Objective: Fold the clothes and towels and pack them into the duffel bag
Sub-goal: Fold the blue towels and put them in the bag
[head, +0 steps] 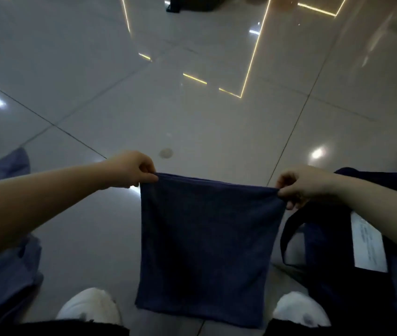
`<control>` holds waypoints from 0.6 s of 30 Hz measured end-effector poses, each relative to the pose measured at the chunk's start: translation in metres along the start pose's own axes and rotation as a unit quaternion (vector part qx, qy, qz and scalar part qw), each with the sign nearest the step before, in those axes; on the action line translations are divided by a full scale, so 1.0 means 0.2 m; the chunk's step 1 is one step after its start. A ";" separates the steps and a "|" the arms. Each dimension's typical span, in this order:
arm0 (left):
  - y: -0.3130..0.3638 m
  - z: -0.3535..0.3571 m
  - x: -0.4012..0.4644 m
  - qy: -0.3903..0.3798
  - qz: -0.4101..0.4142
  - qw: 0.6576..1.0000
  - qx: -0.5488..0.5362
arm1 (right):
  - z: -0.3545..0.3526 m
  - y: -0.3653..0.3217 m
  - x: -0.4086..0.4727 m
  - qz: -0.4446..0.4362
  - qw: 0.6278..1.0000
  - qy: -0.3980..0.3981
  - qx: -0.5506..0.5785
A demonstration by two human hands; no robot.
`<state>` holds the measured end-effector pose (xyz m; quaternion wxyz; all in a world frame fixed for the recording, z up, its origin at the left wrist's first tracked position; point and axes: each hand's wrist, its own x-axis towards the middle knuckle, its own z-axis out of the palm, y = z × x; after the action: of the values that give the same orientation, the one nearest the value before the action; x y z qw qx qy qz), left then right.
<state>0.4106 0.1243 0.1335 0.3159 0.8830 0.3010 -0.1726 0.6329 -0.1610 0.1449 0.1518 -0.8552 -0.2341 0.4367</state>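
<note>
1. Your left hand point(132, 169) reaches in from the left on a bare, nearly straight forearm, knuckles up, its fingers point(147, 177) pinching the top left corner of the dark blue towel point(207, 241).
2. Your right hand point(301, 184) comes in from the right, its fingers point(287, 191) curled and pinching the towel's top right corner.
3. The towel, folded double, hangs flat and taut between your hands above the tiled floor point(192, 117), its lower edge between your white shoes point(91, 305).
4. The dark duffel bag point(362, 287) sits on the floor under your right forearm, just beside the towel, with a white label point(368, 246) on it.
5. Lighter blue clothing point(8, 275) lies on the floor under your left arm.
</note>
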 end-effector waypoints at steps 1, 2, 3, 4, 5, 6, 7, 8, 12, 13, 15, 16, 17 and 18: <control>-0.02 0.04 0.10 0.015 0.006 0.999 0.027 | 0.02 0.01 0.11 0.004 1.000 0.002 -0.015; -0.04 0.07 0.20 0.027 0.011 0.999 0.044 | 0.04 0.01 0.23 0.007 1.000 0.006 -0.026; -0.06 0.11 0.30 0.035 0.014 0.998 0.046 | 0.05 0.02 0.33 0.008 0.999 0.015 -0.034; -0.08 0.14 0.38 0.041 0.013 0.999 0.029 | 0.06 0.03 0.43 0.007 0.999 0.029 -0.042; -0.10 0.16 0.46 0.045 0.006 0.999 -0.009 | 0.07 0.04 0.52 0.002 0.998 0.044 -0.053; -0.12 0.19 0.52 0.049 -0.007 0.997 -0.066 | 0.08 0.05 0.59 -0.004 0.996 0.059 -0.070; -0.13 0.21 0.56 0.052 -0.022 0.989 -0.134 | 0.08 0.06 0.64 -0.014 0.993 0.074 -0.091; -0.15 0.23 0.59 0.057 -0.034 0.977 -0.201 | 0.09 0.08 0.67 -0.024 0.989 0.091 -0.111; -0.20 0.31 0.54 0.069 -0.031 0.942 -0.328 | 0.14 0.17 0.66 -0.076 0.978 0.133 -0.139; -0.21 0.33 0.50 0.067 -0.024 0.937 -0.343 | 0.17 0.20 0.62 -0.092 0.977 0.134 -0.139; -0.25 0.39 0.40 0.051 -0.010 0.939 -0.339 | 0.24 0.25 0.51 -0.117 0.977 0.123 -0.126; -0.28 0.42 0.35 0.043 0.002 0.949 -0.313 | 0.29 0.28 0.46 -0.135 0.976 0.116 -0.123; -0.33 0.45 0.31 0.042 0.022 0.963 -0.266 | 0.34 0.31 0.40 -0.157 0.974 0.107 -0.122; -0.38 0.49 0.27 0.042 0.050 0.977 -0.202 | 0.40 0.34 0.36 -0.177 0.972 0.095 -0.125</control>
<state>0.3921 0.1286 -0.0001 0.4833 0.8211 0.2985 -0.0546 0.6228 -0.1759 0.0182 0.1402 -0.8501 -0.4185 0.2872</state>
